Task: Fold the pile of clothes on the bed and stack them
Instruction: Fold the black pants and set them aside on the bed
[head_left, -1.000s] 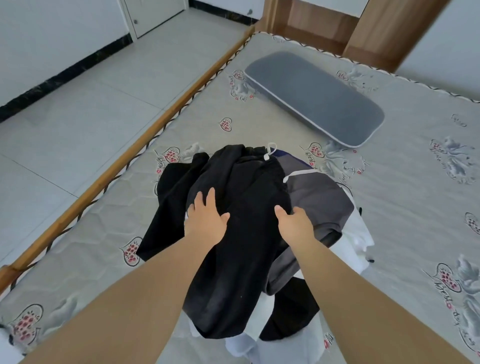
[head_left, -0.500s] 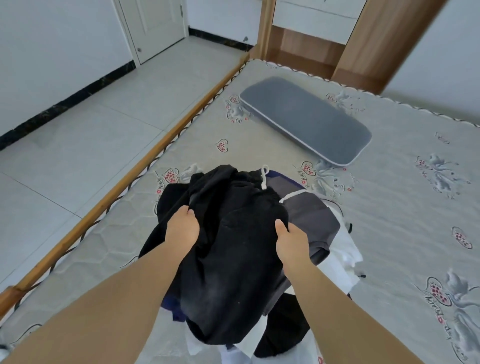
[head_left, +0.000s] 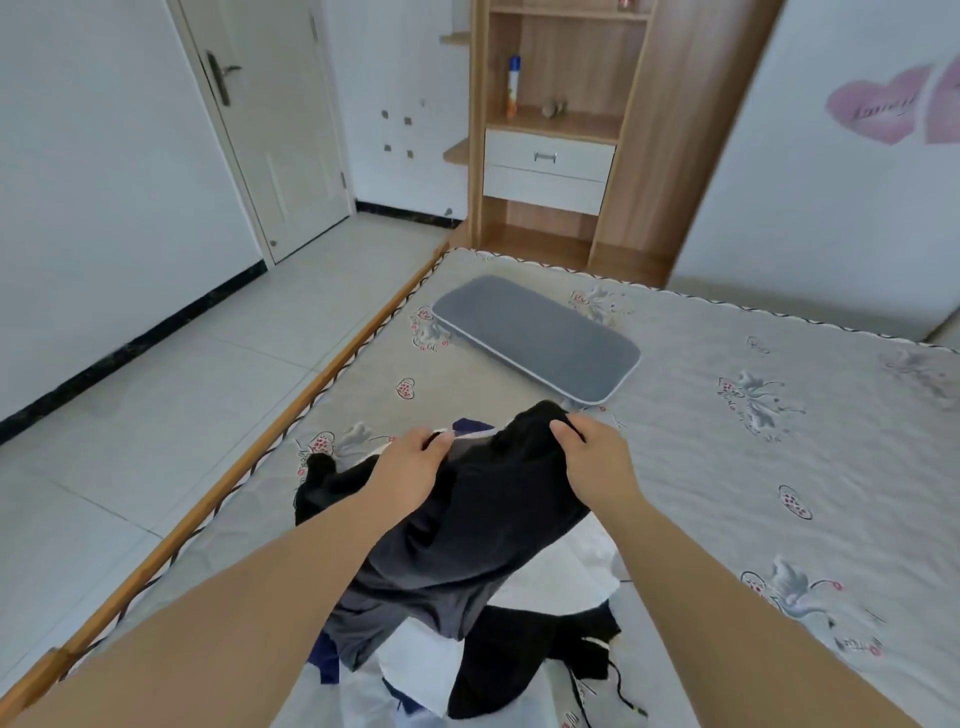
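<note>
Above the pile of clothes (head_left: 519, 639) on the bed (head_left: 727, 467), a black garment (head_left: 483, 519) hangs lifted from my two hands. My left hand (head_left: 413, 462) pinches its top edge with curled fingers (head_left: 441, 439), and my right hand (head_left: 595, 457) grips the other corner, thumb on the cloth. White, navy and black pieces lie crumpled under it. Farther up the mattress lies a grey pillow (head_left: 535, 338), near a wooden shelf unit (head_left: 566, 130).

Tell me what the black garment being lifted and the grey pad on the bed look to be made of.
Black garment: soft matte fabric, probably cotton knit; it drapes and creases from both hands. Grey rectangular pad: fine-textured fabric cover with pale piping, likely foam inside; it holds a flat shape.
</note>
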